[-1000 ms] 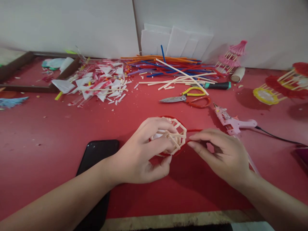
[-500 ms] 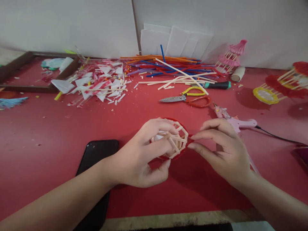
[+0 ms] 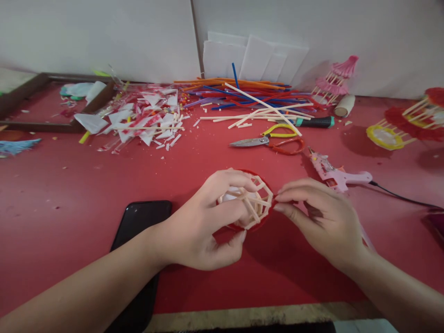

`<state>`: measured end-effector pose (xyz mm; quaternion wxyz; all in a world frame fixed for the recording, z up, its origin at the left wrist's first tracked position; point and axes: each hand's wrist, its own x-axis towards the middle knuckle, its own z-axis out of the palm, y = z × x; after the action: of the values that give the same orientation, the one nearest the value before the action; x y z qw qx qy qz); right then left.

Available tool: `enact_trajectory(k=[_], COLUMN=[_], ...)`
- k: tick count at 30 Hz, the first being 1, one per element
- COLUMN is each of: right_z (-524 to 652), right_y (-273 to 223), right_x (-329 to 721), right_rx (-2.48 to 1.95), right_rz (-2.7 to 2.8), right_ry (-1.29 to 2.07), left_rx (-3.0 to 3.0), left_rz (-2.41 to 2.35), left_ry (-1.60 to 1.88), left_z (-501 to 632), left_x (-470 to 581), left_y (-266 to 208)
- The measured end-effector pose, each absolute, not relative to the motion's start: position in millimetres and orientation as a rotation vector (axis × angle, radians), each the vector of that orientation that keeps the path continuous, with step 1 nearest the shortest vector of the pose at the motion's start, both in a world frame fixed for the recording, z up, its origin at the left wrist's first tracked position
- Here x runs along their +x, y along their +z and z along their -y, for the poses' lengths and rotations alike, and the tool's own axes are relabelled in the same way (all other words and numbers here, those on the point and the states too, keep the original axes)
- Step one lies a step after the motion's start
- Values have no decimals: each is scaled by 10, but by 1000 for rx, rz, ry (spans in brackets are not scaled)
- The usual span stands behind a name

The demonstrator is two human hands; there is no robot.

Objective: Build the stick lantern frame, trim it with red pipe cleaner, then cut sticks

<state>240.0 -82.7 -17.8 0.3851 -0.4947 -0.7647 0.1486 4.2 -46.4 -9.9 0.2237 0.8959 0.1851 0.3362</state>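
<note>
The stick frame (image 3: 268,203), a roughly round cage of pale sticks, is over the near middle of the table (image 3: 86,185), between the two hands. Its many-sided rim is turned to the right and partly upward; being nearly round, it shows no clear long axis. A red strip (image 3: 265,219) curves around its edge.

The left hand (image 3: 208,222) reaches in from the lower left with its back up, its fingers bent over the frame and gripping it, thumb at the near edge. The right hand (image 3: 322,217) comes from the lower right, thumb and forefinger drawn together just beside the rim. They seem to pinch the red strip there, while the other fingers curl loosely.

The left fingers hide much of the frame's left side, and whether its underside touches the table cannot be told. The left forearm covers part of a black phone (image 3: 144,219). A dark object (image 3: 435,226) is cut off by the right border and hard to make out, and a red-and-yellow stick model (image 3: 398,120) is cropped there too.

Beyond the hands lie scissors (image 3: 248,143), blades to the left, and a pink glue gun (image 3: 342,178), nozzle towards the upper left. Farther back are pale sticks (image 3: 222,118), coloured stems (image 3: 249,95) and a pile of scraps (image 3: 152,115).
</note>
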Motion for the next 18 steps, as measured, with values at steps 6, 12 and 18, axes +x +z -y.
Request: enact_trajectory(k=[6, 12, 18], right_z=[829, 831, 845], right_y=[-175, -174, -177], right_x=[2410, 2401, 2412], right_rx=[-1255, -1297, -1305], right_rz=[1945, 1938, 1935], right_ry=[379, 405, 405], left_rx=[2485, 2481, 2461], left_rz=[-484, -492, -473], left_ry=[919, 925, 918], left_z=[465, 468, 464], left_x=[34, 34, 36], left_y=[-107, -108, -109])
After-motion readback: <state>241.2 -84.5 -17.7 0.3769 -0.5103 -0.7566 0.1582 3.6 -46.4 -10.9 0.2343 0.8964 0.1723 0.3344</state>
